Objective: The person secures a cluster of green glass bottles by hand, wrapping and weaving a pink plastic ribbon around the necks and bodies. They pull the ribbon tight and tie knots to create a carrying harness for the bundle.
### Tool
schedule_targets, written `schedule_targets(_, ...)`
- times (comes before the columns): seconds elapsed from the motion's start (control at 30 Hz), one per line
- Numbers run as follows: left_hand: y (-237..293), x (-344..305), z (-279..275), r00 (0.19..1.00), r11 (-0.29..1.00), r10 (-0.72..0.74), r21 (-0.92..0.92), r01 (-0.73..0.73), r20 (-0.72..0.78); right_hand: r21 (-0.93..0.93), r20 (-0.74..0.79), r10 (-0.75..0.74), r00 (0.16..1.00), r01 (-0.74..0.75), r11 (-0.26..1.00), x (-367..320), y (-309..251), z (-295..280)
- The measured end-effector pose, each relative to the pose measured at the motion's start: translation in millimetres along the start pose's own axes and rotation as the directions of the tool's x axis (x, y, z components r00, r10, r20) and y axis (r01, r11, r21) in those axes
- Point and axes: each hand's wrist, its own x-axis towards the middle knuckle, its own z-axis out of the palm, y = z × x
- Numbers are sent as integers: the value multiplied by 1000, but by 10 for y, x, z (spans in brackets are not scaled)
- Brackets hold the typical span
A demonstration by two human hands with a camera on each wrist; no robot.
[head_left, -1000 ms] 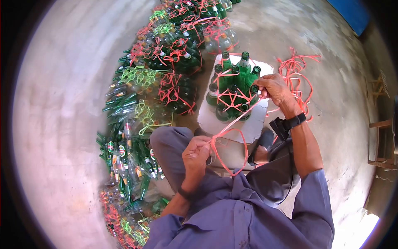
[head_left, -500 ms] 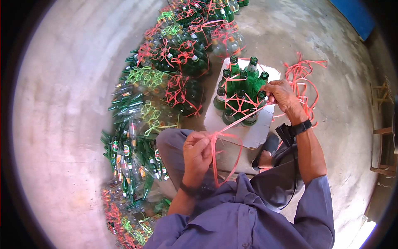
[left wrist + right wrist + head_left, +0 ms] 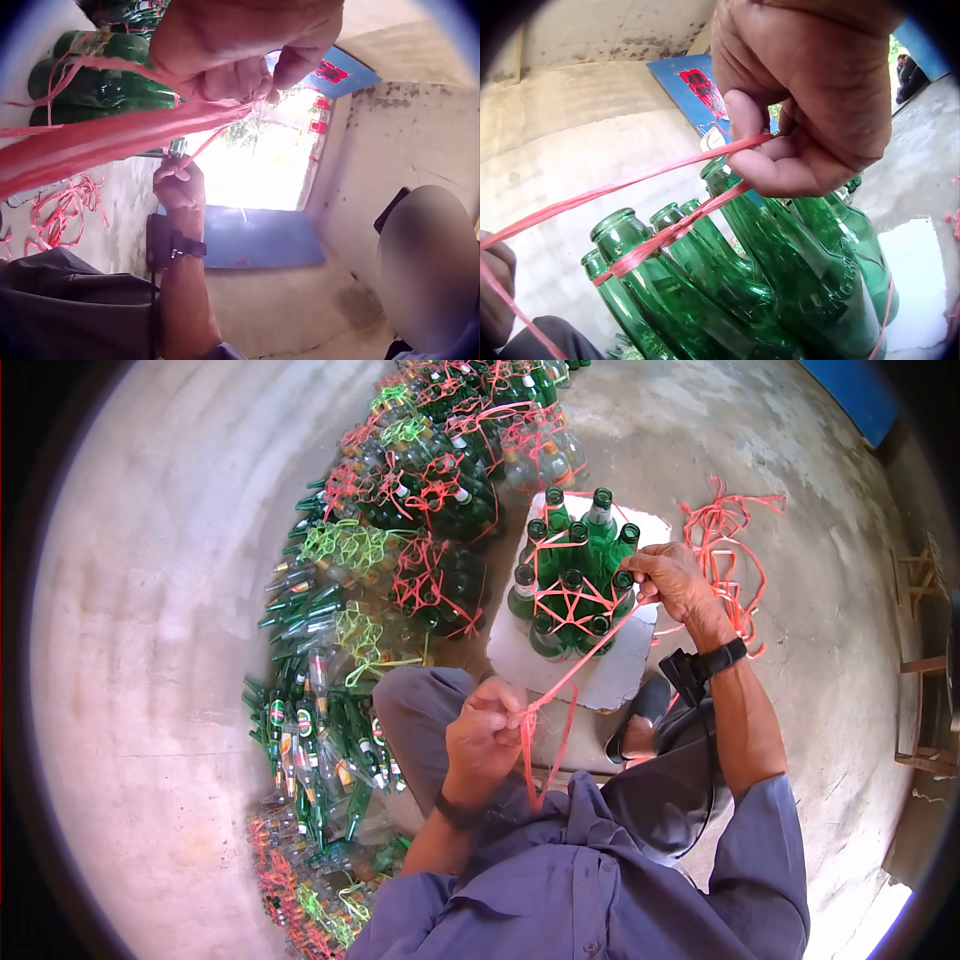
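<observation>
Several green glass bottles (image 3: 600, 545) stand upright in a cluster, pink plastic twine laced between their necks. My right hand (image 3: 672, 582) is at the near-right bottle's mouth, pinching a strand of twine (image 3: 615, 187) between thumb and fingers in the right wrist view. That strand runs taut down to my left hand (image 3: 485, 735), held in front of the left knee. There the left fingers grip the twine at a gathered knot (image 3: 528, 716), and a loop (image 3: 560, 750) hangs below it toward the lap. In the left wrist view, the twine stretches from the curled left fingers (image 3: 232, 79).
Under the bottles lies a white board (image 3: 600, 685). Loose pink twine (image 3: 735, 550) is heaped on the floor to the right. Many bottles, some bundled with pink or green twine (image 3: 350, 545), fill the left side. A wooden stool (image 3: 925, 715) stands far right.
The hanging loop has narrowed and swung closer to the left hand. The left hand has turned and shifted slightly right, while the right stays at the same bottle neck.
</observation>
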Motion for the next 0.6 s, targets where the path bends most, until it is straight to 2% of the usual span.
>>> schedule_targets(0.03,-8,-13,-6,1000,1000,0,1,0,-2,8,13,-4,1000,4,1000,11,8,-9)
schedule_targets(0.1,-37,-47,-16,992,992,24,128,-8,-123,17,26,-8,1000,7,1000,7,11,-9)
schedule_targets(0.13,-41,-56,-5,992,992,24,128,-8,-123,25,21,0,1000,0,1000,-8,-6,1)
schedule_targets(0.2,-50,-88,31,980,929,44,369,31,-192,34,15,10,1000,-10,999,-17,-1,-3)
schedule_targets(0.33,103,-250,-247,969,926,64,376,32,-240,29,13,-3,1000,2,1000,-26,-28,2)
schedule_targets(0.4,164,-312,-272,981,947,125,313,-73,-151,37,10,5,1000,-5,999,-26,-34,21)
schedule_targets(0.43,171,-326,-252,980,947,127,312,-75,-152,35,0,2,1000,-2,999,-15,-18,23)
schedule_targets(0.5,192,-371,-163,975,903,131,427,-43,-180,31,-4,-1,1000,1,1000,-15,-18,39)
schedule_targets(0.53,198,-380,-114,974,903,135,426,-46,-181,21,-12,-3,1000,3,1000,-30,-36,43)
schedule_targets(0.6,190,-383,-44,944,761,146,644,83,-295,9,-19,-4,1000,4,1000,-37,-33,42)
